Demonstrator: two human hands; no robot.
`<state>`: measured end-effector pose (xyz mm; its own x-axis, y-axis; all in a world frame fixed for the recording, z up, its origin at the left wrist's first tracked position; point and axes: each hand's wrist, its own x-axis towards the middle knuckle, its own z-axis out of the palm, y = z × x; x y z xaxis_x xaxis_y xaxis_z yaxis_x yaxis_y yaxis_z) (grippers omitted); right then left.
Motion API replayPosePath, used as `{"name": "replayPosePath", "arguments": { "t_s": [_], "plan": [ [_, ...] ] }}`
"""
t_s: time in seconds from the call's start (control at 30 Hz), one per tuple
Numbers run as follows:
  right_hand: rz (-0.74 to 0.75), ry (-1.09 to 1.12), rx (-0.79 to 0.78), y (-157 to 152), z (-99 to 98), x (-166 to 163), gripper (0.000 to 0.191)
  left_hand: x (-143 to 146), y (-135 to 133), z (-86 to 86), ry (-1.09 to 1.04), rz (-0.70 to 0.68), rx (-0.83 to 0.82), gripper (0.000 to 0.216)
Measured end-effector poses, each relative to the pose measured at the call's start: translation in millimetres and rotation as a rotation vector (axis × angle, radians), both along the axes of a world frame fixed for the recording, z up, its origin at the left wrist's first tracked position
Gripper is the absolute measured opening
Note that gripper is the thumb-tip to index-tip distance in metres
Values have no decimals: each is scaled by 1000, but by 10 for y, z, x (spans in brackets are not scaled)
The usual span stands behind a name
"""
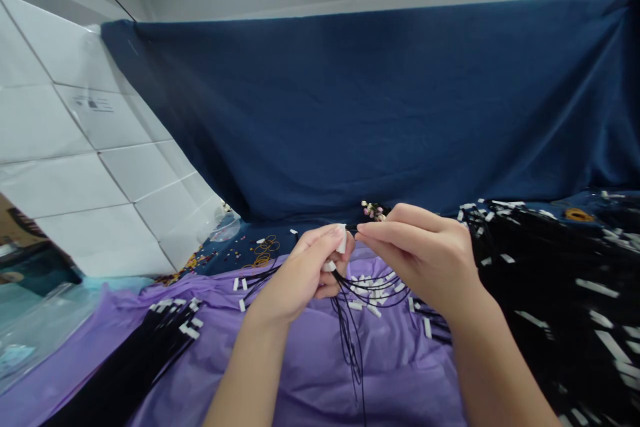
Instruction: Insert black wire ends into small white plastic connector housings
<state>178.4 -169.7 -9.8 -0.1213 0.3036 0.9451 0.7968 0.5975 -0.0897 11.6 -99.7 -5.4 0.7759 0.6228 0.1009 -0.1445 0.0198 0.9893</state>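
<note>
My left hand (305,263) is closed, with a small white end piece (342,239) pinched between thumb and finger. Thin black cords (347,327) hang below its curled fingers, and another white piece (329,266) shows lower in the same grip. Just to the right, my right hand (425,247) pinches with thumb and forefinger at a short dark stretch of cord that meets the white end piece. Its tip is hidden by the fingers. Under both hands, many loose white pieces (375,290) lie on purple cloth (320,367).
A bundle of black cords with white ends (145,353) lies at left, and a large black heap (540,293) at right. Rubber bands (265,250) and scattered beads lie behind. White tiles (125,173) and a dark blue curtain (370,107) enclose the place.
</note>
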Motion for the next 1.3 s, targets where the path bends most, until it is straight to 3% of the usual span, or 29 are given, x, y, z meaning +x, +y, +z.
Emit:
{"name": "replayPosePath", "arguments": {
  "t_s": [0.33,0.57,0.63,0.8,0.93,1.13,1.3],
  "plan": [
    [-51,2,-42,56,-22,-14,7,13,-42,30,1,105,-11,37],
    [-267,108,29,-29,80,50,17,116,-44,28,-184,445,12,32],
    [-213,145,-47,-81,101,37,10,139,-20,25,-240,550,18,31],
    [-38,183,-557,-109,77,-83,7,170,15,33,-381,686,24,29],
    [-77,120,-799,-20,28,-168,18,178,-6,49,-428,729,14,27],
    [-222,23,-875,54,6,-113,20,152,-22,90,-415,747,-13,27],
    [-281,136,-789,-22,13,63,14,117,-12,114,-401,767,-21,27]
  ]
}}
